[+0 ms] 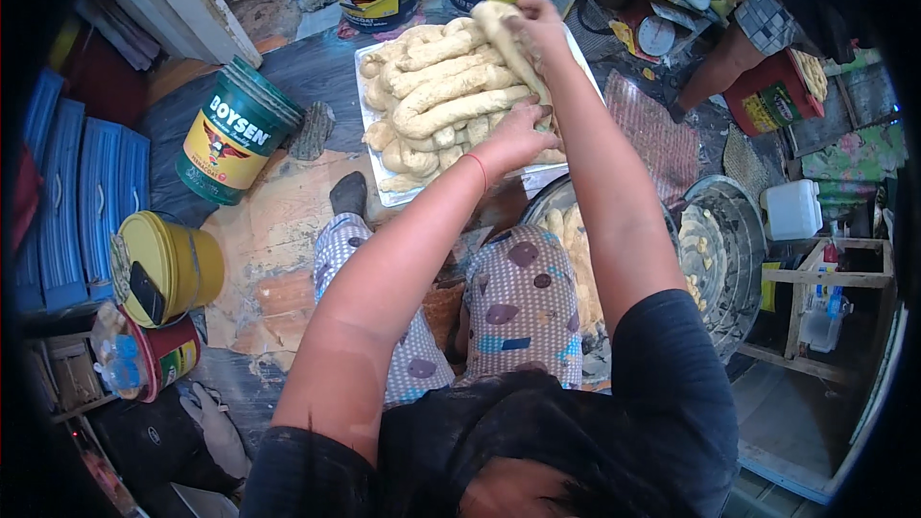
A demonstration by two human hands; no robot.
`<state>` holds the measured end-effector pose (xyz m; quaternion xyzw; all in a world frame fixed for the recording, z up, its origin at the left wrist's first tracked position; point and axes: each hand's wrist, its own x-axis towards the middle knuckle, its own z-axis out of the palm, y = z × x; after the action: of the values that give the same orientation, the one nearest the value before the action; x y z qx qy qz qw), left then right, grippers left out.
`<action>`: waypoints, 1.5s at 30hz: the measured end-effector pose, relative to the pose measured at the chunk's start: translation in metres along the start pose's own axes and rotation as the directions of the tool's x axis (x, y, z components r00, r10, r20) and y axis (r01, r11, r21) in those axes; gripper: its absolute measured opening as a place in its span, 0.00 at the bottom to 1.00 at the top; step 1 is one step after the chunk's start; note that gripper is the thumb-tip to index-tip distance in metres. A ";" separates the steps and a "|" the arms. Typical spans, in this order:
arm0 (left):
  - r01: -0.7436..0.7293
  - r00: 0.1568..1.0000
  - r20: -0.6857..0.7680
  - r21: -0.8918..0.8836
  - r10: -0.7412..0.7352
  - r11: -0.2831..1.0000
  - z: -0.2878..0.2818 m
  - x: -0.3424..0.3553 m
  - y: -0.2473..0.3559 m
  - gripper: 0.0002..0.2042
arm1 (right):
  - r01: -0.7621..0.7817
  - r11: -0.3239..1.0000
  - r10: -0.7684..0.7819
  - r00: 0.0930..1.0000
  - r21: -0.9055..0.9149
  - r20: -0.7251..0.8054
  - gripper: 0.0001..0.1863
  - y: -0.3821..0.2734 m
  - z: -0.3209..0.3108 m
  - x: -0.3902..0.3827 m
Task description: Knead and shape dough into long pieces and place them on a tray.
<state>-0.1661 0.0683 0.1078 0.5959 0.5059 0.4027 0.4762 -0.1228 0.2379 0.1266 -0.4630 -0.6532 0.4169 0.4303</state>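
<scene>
One wide fisheye view from head height, steeply down toward the nearby tray (413, 196)

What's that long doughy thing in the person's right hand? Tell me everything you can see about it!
The dough strip looks pale cream, thick, soft and smooth, with a rounded, bent far end. The right hand grips it near that end, over the right side of the dough pile. It slants down toward the left hand; I can't tell whether that hand touches it too.
</scene>
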 end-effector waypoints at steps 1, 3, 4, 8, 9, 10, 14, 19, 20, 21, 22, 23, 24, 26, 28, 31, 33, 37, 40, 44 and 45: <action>0.002 1.000 0.015 0.044 -0.003 0.999 -0.002 0.001 -0.002 0.29 | 0.093 0.982 -0.069 0.987 -0.166 0.142 0.25 0.000 0.001 0.001; 0.000 0.999 0.042 0.084 -0.003 0.996 -0.004 0.001 -0.005 0.28 | 0.308 0.749 -0.261 0.951 -0.587 0.165 0.27 0.004 -0.017 -0.007; 0.045 0.998 0.050 -0.001 -0.044 0.999 -0.010 -0.004 -0.006 0.28 | 0.312 0.751 -0.261 0.950 -0.582 0.172 0.27 -0.004 -0.021 -0.021; 0.188 0.982 0.014 -0.184 -0.189 0.965 -0.012 -0.017 0.014 0.25 | 0.096 0.788 -0.035 0.993 -0.608 0.111 0.28 -0.006 -0.054 -0.073; 0.188 0.982 0.028 -0.185 -0.186 0.964 -0.010 -0.016 0.014 0.25 | 0.060 0.787 0.029 0.991 -0.614 0.134 0.27 0.003 -0.063 -0.082; 0.184 0.983 0.061 -0.297 -0.174 0.937 -0.011 -0.014 0.014 0.22 | 0.119 0.822 -0.056 0.990 -0.556 0.128 0.25 0.003 -0.065 -0.093; 0.210 0.974 0.170 -0.452 -0.148 0.867 -0.010 -0.014 0.010 0.14 | 0.135 0.893 -0.070 0.984 -0.429 0.166 0.24 0.010 -0.081 -0.116; 0.118 0.990 0.061 0.096 -0.125 0.988 -0.011 -0.022 0.002 0.17 | 0.198 0.931 -0.147 0.972 -0.307 0.181 0.23 0.018 -0.109 -0.180; -0.030 1.000 0.006 0.279 0.030 0.960 -0.008 -0.027 0.001 0.18 | 0.205 0.941 -0.171 0.975 -0.271 0.144 0.22 0.029 -0.126 -0.195; -0.164 0.980 -0.023 0.453 0.196 0.876 0.000 -0.035 0.001 0.19 | 0.177 0.945 -0.150 0.982 -0.276 0.118 0.22 0.051 -0.144 -0.213; -0.127 0.989 -0.006 0.454 0.146 0.882 0.012 -0.043 0.017 0.18 | 0.083 0.949 -0.057 0.994 -0.303 0.094 0.22 0.082 -0.166 -0.236; -0.129 0.990 0.009 0.459 0.140 0.879 0.023 -0.051 0.020 0.18 | 0.003 0.948 0.025 0.996 -0.317 0.085 0.23 0.113 -0.182 -0.259; -0.174 0.984 0.041 0.463 0.175 0.869 0.035 -0.056 0.022 0.18 | -0.138 0.887 0.208 0.972 -0.440 0.114 0.24 0.156 -0.199 -0.290; -0.228 0.974 0.121 0.497 0.193 0.837 0.056 -0.071 0.019 0.17 | -0.366 0.636 0.616 0.771 -0.679 0.161 0.27 0.205 -0.214 -0.347; -0.251 0.961 0.220 0.439 0.168 0.862 0.092 -0.082 0.020 0.17 | -0.384 0.618 0.645 0.746 -0.687 0.163 0.29 0.260 -0.227 -0.416; -0.197 0.968 0.224 0.410 0.111 0.891 0.138 -0.092 -0.002 0.17 | -0.454 0.404 0.726 0.688 -0.794 -0.023 0.34 0.281 -0.212 -0.470; -0.118 0.981 0.188 0.357 0.053 0.927 0.150 -0.096 -0.020 0.16 | -0.440 0.241 0.675 0.717 -0.865 -0.176 0.39 0.268 -0.190 -0.482; -0.061 0.969 0.241 0.453 -0.057 0.889 0.178 -0.078 -0.029 0.15 | -0.566 0.351 0.659 0.716 -0.746 -0.233 0.28 0.303 -0.173 -0.501; -0.006 0.976 0.198 0.460 -0.095 0.888 0.162 -0.070 -0.048 0.16 | -0.597 0.336 0.740 0.645 -0.729 -0.187 0.24 0.268 -0.177 -0.474; 0.032 0.956 0.250 0.431 -0.153 0.902 0.171 -0.064 -0.053 0.16 | -0.587 0.455 0.615 0.751 -0.670 -0.240 0.28 0.260 -0.185 -0.444; 0.039 0.962 0.231 0.418 -0.148 0.908 0.172 -0.064 -0.053 0.16 | -0.582 0.462 0.615 0.754 -0.669 -0.231 0.28 0.259 -0.179 -0.430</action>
<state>-0.0230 -0.0203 0.0176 0.7044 0.5408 0.1836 0.4214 0.1974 -0.0923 -0.1432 -0.7801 -0.5650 0.2670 0.0308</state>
